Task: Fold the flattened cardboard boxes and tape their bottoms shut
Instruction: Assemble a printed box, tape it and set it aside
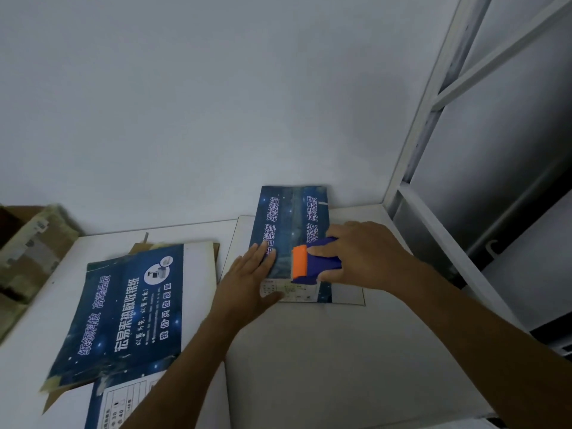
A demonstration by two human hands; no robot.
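My left hand point(247, 280) presses flat on the dark-blue cardboard box point(291, 212) at one o'clock; my right hand point(368, 255) grips a blue-and-orange tape dispenser point(312, 261) atop it. White tabletop point(340, 351) stretches toward six, metal rack point(433, 103) at three.

Glossy printed cardboard box point(291, 230)

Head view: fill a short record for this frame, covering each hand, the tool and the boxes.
left hand: flat, pressing on the blue printed cardboard box
right hand: grips the blue tape dispenser with orange roller, on that box
second box: flattened blue printed carton, lying left on the white tabletop
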